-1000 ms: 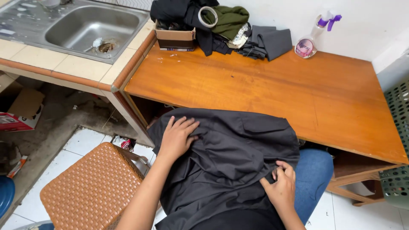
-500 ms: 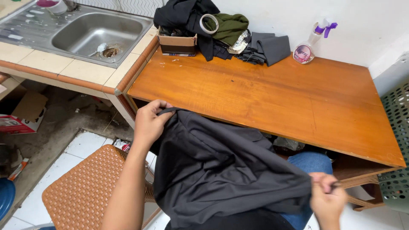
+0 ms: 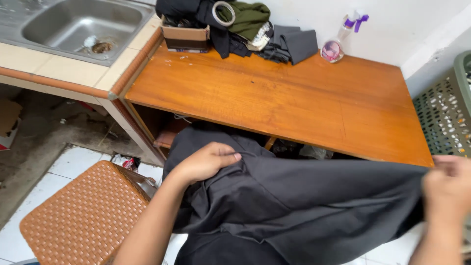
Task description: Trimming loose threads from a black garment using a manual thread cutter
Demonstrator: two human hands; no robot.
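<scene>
The person holds a dark grey garment stretched out in the air, off the near edge of the wooden surface, at about 6 o'clock from its middle. The left hand has its grip closed over a bunched fold at the cloth's upper left, fingers curled down and pinching the fabric. The right hand, out at 3 o'clock and blurred, is pressed together on the opposite edge; the cloth runs taut between the two, so it looks held this way to pull out slack and open the piece flat. The lower part hangs loose toward the floor.

On the surface itself nothing lies near the hands. Along its far side, at 12 o'clock, sits a heap of dark and olive clothes with a roll of tape on top, partly resting on a small cardboard box, pushed back against the wall, seemingly to leave the board free. A pink spray bottle stands just beside the heap at 1 o'clock. At 10 o'clock a steel sink is set in a tiled counter. A brown woven stool stands at 8 o'clock on the floor, and a green laundry basket at 3 o'clock beside the surface.
</scene>
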